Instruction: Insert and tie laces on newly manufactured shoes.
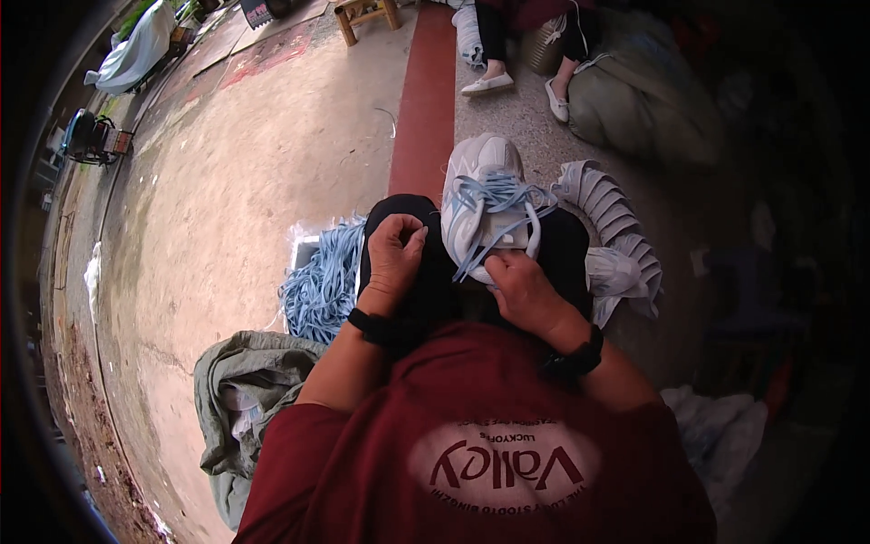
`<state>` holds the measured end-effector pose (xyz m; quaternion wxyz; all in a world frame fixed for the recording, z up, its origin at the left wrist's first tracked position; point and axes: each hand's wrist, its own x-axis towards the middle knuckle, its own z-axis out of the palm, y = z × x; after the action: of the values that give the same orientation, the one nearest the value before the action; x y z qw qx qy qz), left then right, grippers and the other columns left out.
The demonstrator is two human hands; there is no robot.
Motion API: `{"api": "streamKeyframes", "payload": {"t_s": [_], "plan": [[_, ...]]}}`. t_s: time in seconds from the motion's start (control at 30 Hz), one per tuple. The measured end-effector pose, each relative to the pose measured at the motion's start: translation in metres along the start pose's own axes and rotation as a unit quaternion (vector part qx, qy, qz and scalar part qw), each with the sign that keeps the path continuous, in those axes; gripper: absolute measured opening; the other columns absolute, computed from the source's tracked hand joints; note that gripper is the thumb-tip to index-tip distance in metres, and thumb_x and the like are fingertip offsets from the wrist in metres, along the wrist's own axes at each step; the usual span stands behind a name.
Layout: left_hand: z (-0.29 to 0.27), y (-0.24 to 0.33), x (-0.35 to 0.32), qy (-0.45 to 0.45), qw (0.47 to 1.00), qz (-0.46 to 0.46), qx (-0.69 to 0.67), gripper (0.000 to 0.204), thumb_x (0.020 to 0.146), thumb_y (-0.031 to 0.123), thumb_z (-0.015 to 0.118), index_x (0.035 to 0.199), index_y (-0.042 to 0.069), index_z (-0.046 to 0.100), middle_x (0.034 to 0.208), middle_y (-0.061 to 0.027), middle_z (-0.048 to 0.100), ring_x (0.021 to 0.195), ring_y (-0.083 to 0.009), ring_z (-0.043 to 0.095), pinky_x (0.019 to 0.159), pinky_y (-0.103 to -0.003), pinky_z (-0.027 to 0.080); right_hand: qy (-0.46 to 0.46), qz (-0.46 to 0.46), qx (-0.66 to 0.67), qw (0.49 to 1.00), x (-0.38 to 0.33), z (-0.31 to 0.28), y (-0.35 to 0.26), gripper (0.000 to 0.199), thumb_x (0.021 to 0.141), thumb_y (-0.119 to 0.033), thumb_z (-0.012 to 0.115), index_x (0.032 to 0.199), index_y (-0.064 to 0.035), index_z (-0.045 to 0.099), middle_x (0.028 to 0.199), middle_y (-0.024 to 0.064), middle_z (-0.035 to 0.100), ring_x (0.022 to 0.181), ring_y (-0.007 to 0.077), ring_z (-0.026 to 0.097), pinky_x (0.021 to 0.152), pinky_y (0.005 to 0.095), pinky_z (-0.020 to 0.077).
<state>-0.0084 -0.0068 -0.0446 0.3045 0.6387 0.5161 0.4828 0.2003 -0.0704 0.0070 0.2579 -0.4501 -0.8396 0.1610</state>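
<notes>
Concrete floor [236,181] with red strip [426,100], outdoors.

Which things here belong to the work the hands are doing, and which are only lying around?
In use: white sneaker on the lap, its light blue lace, left hand, right hand, pile of blue laces.

Lying about: stacked white shoe parts, grey-green sack, wooden stool.
</notes>
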Motion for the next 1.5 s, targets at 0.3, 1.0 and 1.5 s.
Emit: {"api": "streamKeyframes", "payload": {"t_s": [0.3, 1.0, 1.5], "plan": [[-0.003, 0.003, -0.007, -0.044, 0.999, 0.012, -0.012, 0.008, 0.076, 0.000, 0.064, 0.076, 0.002, 0.057, 0.068, -0.0004, 0.055, 0.063, -0.0068, 0.051, 0.060, -0.022, 0.044, -0.033, 0.015, -0.115, 0.993, 0.014, 0.031, 0.022, 0.023, 0.060, -0.002, 0.061, 0.082, -0.0018, 0.054, 0.086, 0.0221, 0.055, 0.084, 0.0387, 0.053, 0.080, 0.0442, 0.0424], [0.046, 0.006, 0.039, -0.303, 0.920, 0.199, 0.153, 0.033, 0.067, 0.012, 0.064, 0.099, 0.004, 0.057, 0.096, -0.0124, 0.060, 0.092, -0.0314, 0.057, 0.079, -0.038, 0.047, 0.471, 0.236, 0.542, 0.655, -0.061, -0.076, 0.076, 0.049, 0.070, -0.003, 0.068, 0.116, 0.0058, 0.050, 0.110, 0.0098, 0.058, 0.098, 0.0229, 0.056, 0.091, 0.0337, 0.0421], [-0.052, 0.042, 0.027, -0.096, 0.990, 0.023, -0.101, 0.041, 0.067, 0.005, 0.073, 0.102, 0.002, 0.052, 0.099, -0.0035, 0.055, 0.095, -0.0137, 0.051, 0.085, -0.029, 0.042, -0.118, -0.008, -0.087, 0.989, 0.059, 0.081, 0.058, 0.036, 0.074, -0.014, 0.055, 0.109, -0.0061, 0.053, 0.100, 0.0214, 0.059, 0.096, 0.0376, 0.058, 0.079, 0.0436, 0.0469]]}}
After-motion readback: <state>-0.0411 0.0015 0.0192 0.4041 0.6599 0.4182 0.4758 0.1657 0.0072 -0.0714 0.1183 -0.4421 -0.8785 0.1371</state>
